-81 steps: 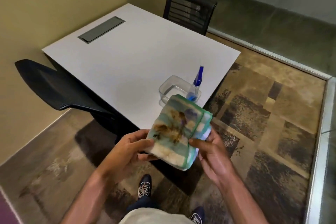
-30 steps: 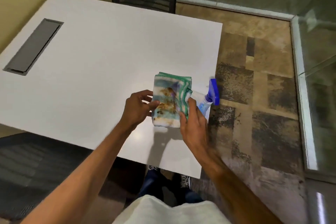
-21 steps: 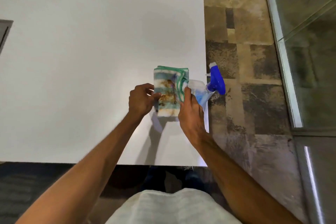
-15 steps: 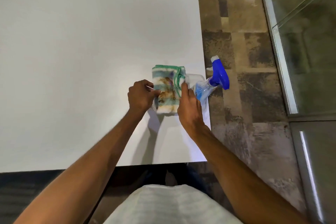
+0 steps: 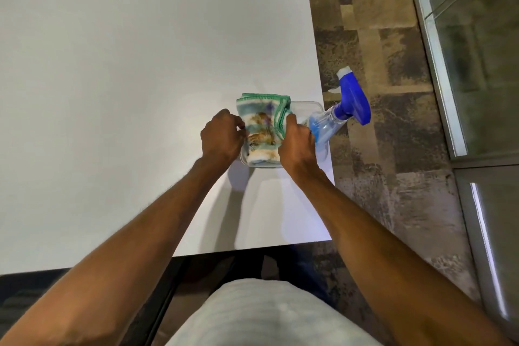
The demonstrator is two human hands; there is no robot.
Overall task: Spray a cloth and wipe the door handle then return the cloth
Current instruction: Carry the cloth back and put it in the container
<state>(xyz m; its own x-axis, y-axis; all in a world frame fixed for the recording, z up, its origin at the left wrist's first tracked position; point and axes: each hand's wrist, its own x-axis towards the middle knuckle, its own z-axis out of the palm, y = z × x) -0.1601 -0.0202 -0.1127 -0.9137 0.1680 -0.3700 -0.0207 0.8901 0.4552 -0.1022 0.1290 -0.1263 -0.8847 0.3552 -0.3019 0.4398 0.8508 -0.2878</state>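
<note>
A folded cloth (image 5: 262,123), green-edged with brown stains, lies over a clear plastic container (image 5: 309,106) near the right edge of the white table (image 5: 126,64). My left hand (image 5: 222,137) grips the cloth's left side. On its right side my right hand (image 5: 297,143) holds the cloth too. A spray bottle (image 5: 341,112) with a blue trigger head and blue liquid leans in the container's right end, its head out past the table edge. The door handle is not in view.
Patterned brown carpet (image 5: 379,149) lies to the right of the table. A glass wall with a metal frame (image 5: 438,59) runs along the far right. A dark chair (image 5: 33,292) sits below the table's near edge at the left.
I walked up to the table and now look straight down on it. Both hands carried the cloth from chest height down onto the clear container.
</note>
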